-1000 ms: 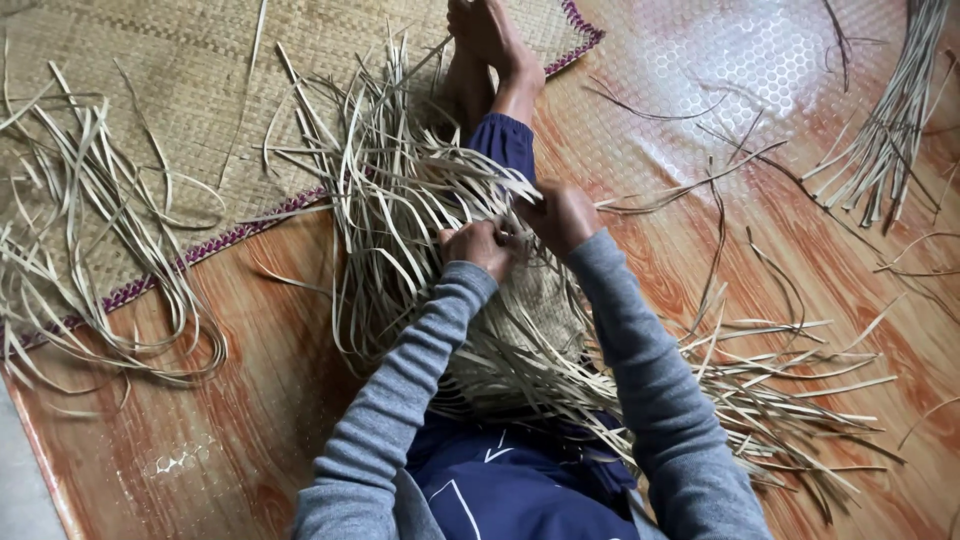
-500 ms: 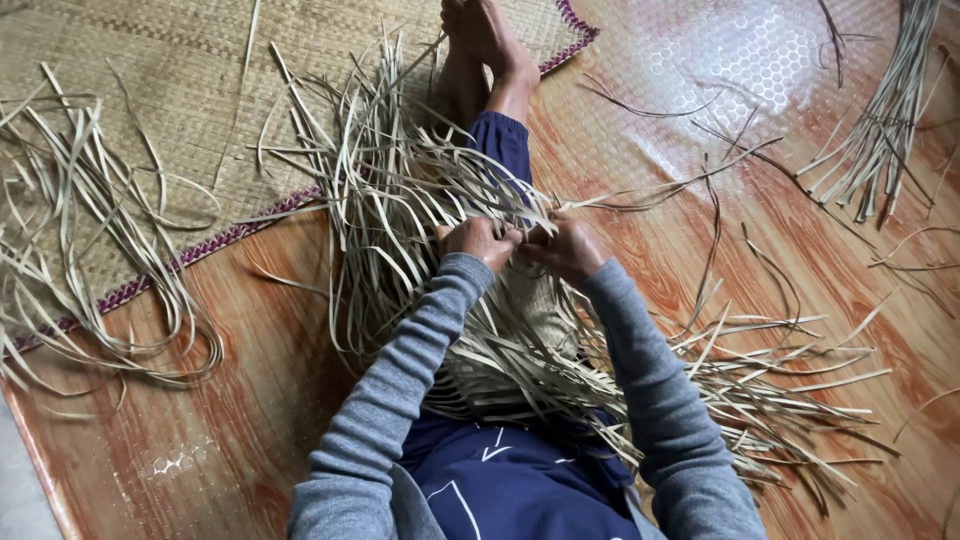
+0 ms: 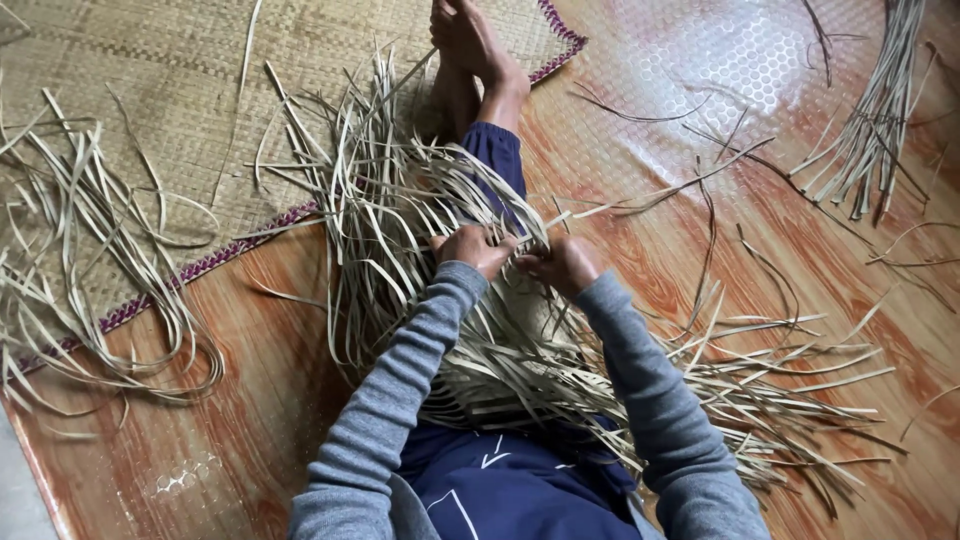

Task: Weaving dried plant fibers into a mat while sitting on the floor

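Both hands are closed on pale strips (image 3: 400, 230) at the edge of a half-woven piece (image 3: 510, 360) laid over the lap. Left hand (image 3: 470, 247) and right hand (image 3: 562, 262) are set just beside each other, fingers pinched on strands. Loose strips are fanned over a woven mat (image 3: 130, 90) and orange floor (image 3: 250, 380); another bundle (image 3: 870, 120) is seen well apart.

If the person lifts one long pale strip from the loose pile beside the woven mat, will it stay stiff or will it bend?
A strip from the loose pile would probably droop: those strips lie in curves and loops. It looks thin and flat, so likely light. Snagging on neighbours seems possible, since they cross.
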